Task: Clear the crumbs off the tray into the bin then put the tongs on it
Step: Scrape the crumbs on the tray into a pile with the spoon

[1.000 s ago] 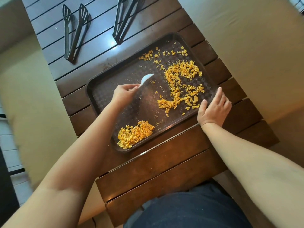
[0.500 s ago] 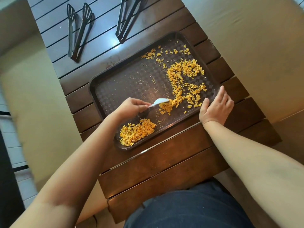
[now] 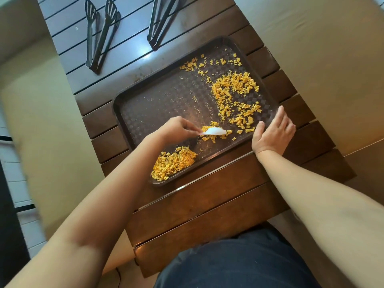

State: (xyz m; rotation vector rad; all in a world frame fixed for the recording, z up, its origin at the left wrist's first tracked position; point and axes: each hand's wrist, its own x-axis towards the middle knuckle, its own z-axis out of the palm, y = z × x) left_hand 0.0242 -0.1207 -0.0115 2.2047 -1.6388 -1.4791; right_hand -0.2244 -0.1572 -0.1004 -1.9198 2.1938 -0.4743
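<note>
Dark slatted wood makes up the table [image 3: 207,206], the largest thing in view, and on it lies the brown checkered tray [image 3: 158,104], tilted across the slats. The person's right hand [image 3: 272,132] rests flat on the tray's near right rim, fingers straight, thumb hooked over the edge — bracing it, not gripping. The left hand [image 3: 176,127] has its fingers curled round the handle of a small white scraper [image 3: 214,131], pinching it firmly.

A second ago that scraper stood up in the bare middle of the tray; it has since swept down and rightward, and its blade now lies in the lowest clump of the scattered crumbs [image 3: 234,94], which spread up and away to the right of the grip. Below and just left of the grip sits the gathered pile [image 3: 172,163], heaped in the tray's near corner — looking about the same size as before, so this stroke has not yet delivered.

That suggests gathering is perhaps a third done; most crumbs lie loose beyond the blade. No bin is in view. The two pairs of tongs [image 3: 97,36] [image 3: 160,19] lie on the slats well beyond the grip, untouched, clear of the tray.
</note>
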